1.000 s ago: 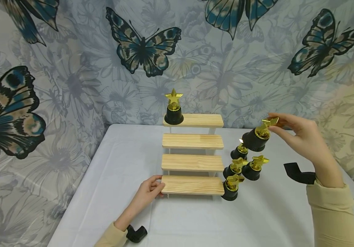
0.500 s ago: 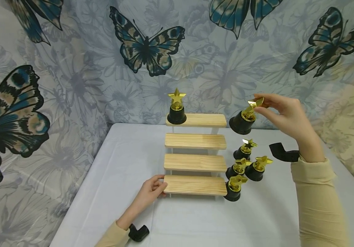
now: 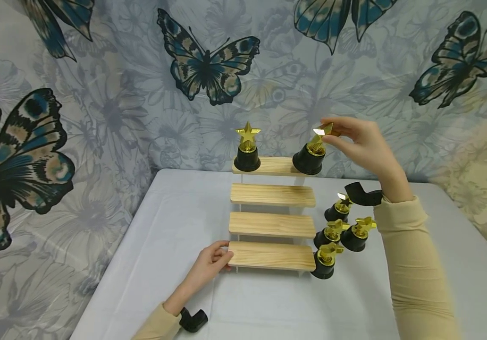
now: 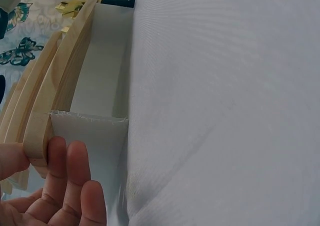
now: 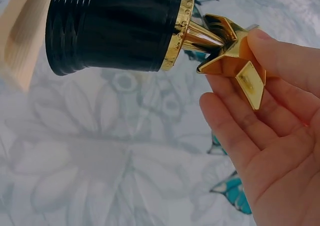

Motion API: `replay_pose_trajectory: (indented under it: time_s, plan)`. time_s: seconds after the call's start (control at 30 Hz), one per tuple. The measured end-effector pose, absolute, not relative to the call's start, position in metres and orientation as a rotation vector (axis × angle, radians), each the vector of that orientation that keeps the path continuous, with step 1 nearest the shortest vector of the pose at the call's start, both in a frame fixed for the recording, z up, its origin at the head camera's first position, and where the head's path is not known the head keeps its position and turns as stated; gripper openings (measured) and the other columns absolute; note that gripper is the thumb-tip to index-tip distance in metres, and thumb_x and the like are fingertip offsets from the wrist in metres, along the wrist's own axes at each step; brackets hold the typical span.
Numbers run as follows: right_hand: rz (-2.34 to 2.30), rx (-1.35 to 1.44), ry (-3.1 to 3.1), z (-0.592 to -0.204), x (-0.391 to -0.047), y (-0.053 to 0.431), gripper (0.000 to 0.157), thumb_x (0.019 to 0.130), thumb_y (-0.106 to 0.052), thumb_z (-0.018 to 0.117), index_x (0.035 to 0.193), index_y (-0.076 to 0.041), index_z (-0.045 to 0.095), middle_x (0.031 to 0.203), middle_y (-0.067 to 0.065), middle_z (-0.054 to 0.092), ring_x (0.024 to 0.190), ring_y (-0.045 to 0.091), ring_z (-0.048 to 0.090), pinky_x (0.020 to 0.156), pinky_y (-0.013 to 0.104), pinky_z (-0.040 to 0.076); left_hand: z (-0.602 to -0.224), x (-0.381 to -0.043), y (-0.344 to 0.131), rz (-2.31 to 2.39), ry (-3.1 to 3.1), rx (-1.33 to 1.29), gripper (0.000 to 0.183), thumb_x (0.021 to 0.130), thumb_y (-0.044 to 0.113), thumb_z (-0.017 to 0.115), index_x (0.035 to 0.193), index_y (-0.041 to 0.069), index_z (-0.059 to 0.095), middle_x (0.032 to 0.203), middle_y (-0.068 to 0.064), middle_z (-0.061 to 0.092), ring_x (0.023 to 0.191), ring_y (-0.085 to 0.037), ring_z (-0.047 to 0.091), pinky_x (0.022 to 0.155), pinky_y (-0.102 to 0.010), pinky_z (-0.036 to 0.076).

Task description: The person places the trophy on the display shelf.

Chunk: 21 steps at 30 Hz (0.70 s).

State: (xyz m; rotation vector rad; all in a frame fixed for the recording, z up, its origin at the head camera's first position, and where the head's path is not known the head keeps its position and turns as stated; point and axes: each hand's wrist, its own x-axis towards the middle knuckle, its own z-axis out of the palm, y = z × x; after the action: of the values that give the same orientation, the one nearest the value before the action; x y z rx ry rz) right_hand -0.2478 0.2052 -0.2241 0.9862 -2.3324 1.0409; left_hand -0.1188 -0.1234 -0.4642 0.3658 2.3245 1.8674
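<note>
My right hand (image 3: 360, 141) pinches the gold star of a small trophy (image 3: 310, 159) by thumb and fingers. Its black base, slightly tilted, overlaps the right end of the top step in the head view. The right wrist view shows the star (image 5: 232, 56) between thumb and fingers, with the wooden step (image 5: 22, 36) beside the base. A second star trophy (image 3: 247, 148) stands upright at the left end of that step. Down at the front, my left hand (image 3: 211, 259) grips the left end of the lowest board (image 3: 273, 256) of the wooden step stand, thumb above and fingers beneath (image 4: 57, 156).
Several more star trophies (image 3: 327, 259) stand on the white tablecloth (image 3: 175, 212) to the right of the stand, the front one close against the lowest board. Behind the table hangs a butterfly-patterned backdrop (image 3: 209, 71). My right forearm (image 3: 413, 264) passes just right of those trophies.
My right hand has carried the trophy up and to the left, from above the other trophies to the top step's right end. The left hand keeps its grip on the lowest board.
</note>
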Motion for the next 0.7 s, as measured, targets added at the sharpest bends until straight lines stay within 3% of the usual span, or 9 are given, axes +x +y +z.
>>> replay_pose_trajectory:
  time_s: [0.3, 0.7]
  plan:
    - [1.117, 1.044, -2.356, -0.23, -0.264, 0.18, 0.036, 0.086, 0.001, 0.064, 0.122, -0.001, 0.059, 0.107, 0.013, 0.063, 0.089, 0.005, 0.057, 0.087, 0.019, 0.044, -0.464, -0.118, -0.124, 1.827, 2.356, 0.379, 0.046, 0.095, 0.017, 0.056, 0.127, -0.013, 0.043, 0.083, -0.011, 0.064, 0.069, -0.029, 0.064, 0.063, -0.035, 0.053]
    - [1.104, 1.092, -2.399, -0.237, -0.281, 0.158, 0.035, 0.088, -0.004, 0.063, 0.123, -0.002, 0.058, 0.109, 0.012, 0.064, 0.09, 0.008, 0.058, 0.085, 0.021, 0.046, -0.467, -0.121, -0.125, 1.808, 2.361, 0.378, 0.048, 0.095, 0.021, 0.055, 0.128, -0.013, 0.043, 0.084, -0.011, 0.064, 0.069, -0.026, 0.065, 0.065, -0.035, 0.054]
